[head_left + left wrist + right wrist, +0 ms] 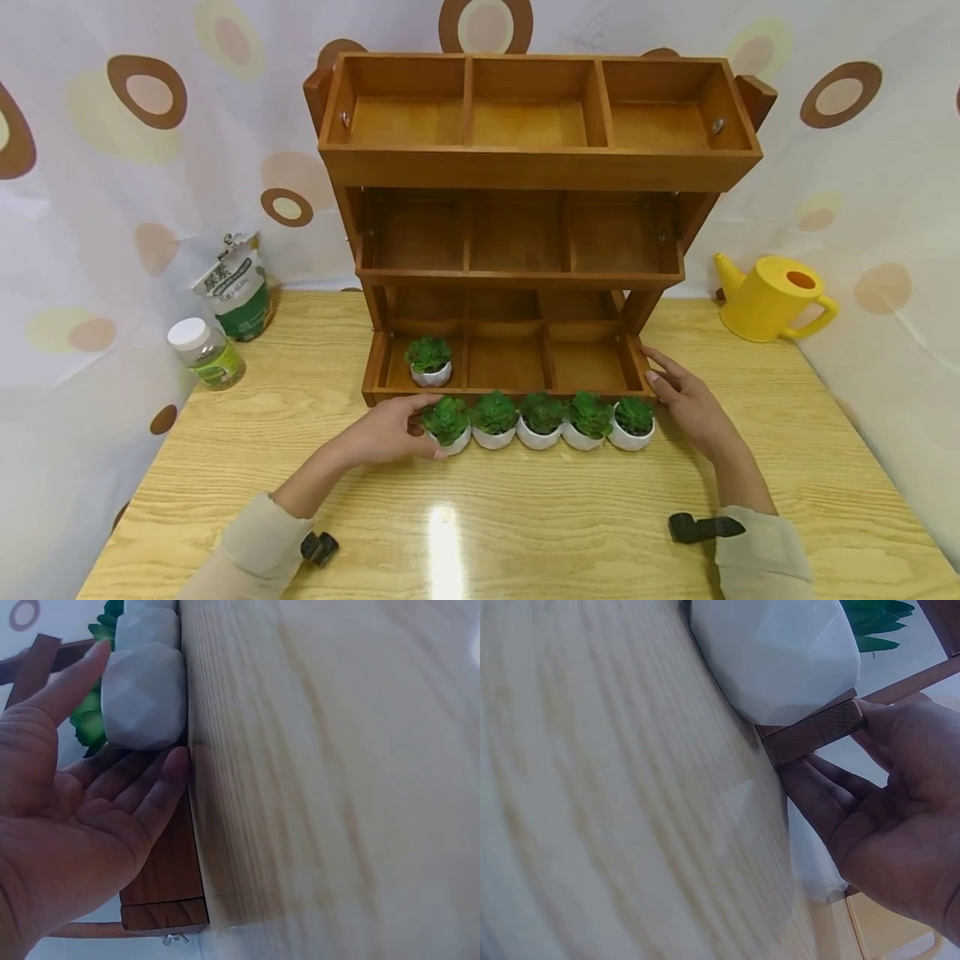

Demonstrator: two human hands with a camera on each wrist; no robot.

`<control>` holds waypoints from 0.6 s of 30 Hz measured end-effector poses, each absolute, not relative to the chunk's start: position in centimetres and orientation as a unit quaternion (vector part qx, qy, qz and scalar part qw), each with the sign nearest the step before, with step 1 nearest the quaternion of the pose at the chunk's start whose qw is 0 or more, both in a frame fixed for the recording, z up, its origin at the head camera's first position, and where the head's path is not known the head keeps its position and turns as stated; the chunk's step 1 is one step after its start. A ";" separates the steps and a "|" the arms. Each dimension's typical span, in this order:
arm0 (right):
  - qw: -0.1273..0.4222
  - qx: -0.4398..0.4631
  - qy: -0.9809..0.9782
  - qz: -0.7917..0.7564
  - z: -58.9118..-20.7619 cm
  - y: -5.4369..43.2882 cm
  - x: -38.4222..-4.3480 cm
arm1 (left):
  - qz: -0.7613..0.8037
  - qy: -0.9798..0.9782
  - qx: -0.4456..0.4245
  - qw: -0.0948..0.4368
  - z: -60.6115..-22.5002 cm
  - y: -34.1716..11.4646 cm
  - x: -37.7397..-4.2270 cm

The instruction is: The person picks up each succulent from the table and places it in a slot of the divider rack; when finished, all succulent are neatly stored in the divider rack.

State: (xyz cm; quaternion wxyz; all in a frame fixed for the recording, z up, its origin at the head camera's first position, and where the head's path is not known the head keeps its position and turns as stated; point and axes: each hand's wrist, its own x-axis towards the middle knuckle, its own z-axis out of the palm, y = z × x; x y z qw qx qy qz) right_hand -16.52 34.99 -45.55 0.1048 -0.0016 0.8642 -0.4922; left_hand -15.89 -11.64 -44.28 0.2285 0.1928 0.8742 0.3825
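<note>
Landmark: wooden shelf (540,172). In the head view I count five potted plants (542,417), upright in a tight row just before the shelf's front edge; a sixth plant (430,361) stands in its bottom tier, left compartment. My left hand (386,432) is spread wide about the row's leftmost pot (457,443), thumb and fingers to either side; contact I cannot tell. My right hand (696,410) touches the shelf's front right corner with thumb and fingertips; whether it clamps there I cannot tell. Room: tabletop (555,525) runs well out before shelf and row. Left of the shelf, a gap, then jar (210,357) and pouch (242,292); right, another gap, then yellow watering can (765,302).
</note>
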 end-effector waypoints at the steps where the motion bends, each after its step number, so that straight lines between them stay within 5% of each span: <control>1: 0.104 -0.001 0.865 -0.490 -45.5 35.0 -16.5 | 0.381 0.876 0.194 0.225 -44.3 -11.6 -15.9; 18: 0.101 -0.007 0.870 -0.483 -45.7 35.2 -16.6 | 0.360 0.886 0.216 0.197 -44.1 -11.5 -16.0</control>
